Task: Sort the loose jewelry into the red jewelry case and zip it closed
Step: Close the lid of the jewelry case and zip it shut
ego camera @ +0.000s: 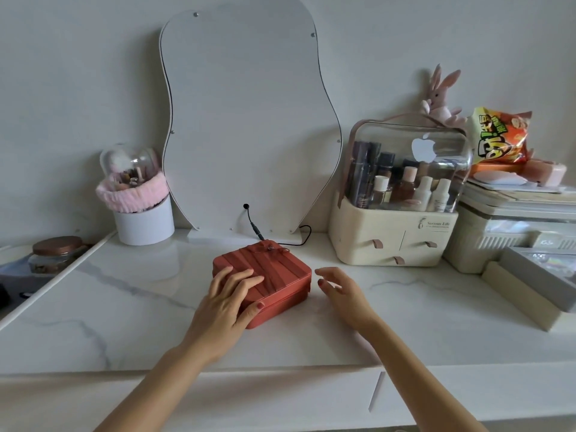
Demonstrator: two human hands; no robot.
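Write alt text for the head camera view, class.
A left hand rests flat on a closed red jewelry case on a white marble tabletop; the open right hand hovers beside it, not touching.

— What's leaning on the wall there?
— A wavy mirror (pixel 246 120), with a black cable (pixel 280 235) at its foot.
— And right of it?
— A cream cosmetics organizer (pixel 396 241), a plush rabbit (pixel 441 98) on top, a snack bag (pixel 498 135) beside.
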